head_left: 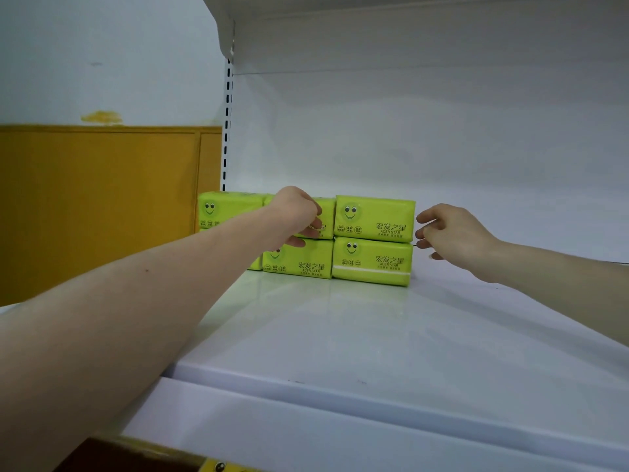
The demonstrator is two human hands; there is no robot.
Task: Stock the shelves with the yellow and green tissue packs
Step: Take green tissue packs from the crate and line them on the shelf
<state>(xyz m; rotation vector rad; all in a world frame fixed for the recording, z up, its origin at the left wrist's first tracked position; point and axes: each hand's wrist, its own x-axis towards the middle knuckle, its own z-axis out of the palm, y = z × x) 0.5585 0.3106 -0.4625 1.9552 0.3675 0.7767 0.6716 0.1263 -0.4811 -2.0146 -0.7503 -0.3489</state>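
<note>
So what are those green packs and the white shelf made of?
The green packs look wrapped in thin, slightly shiny plastic film: printed faces, soft crinkled edges. The white shelf is probably painted metal, smooth and glossy, since it mirrors the packs' green; I can't be sure.

Shelf: white glossy metal shelf board (340, 335) with a white back panel.
Packs: yellow-green plastic-wrapped tissue packs with smiley faces (374, 218), stacked two high in three columns at the back left of the board.
Left hand: left hand (296, 214) in front of the upper middle pack (326, 216), fingers curled against its face; whether it grips is unclear.
Right hand: right hand (452, 233) just beside the right column's end, fingers loosely curled.
Left of shelf: mustard-yellow wall panel (102, 206).
</note>
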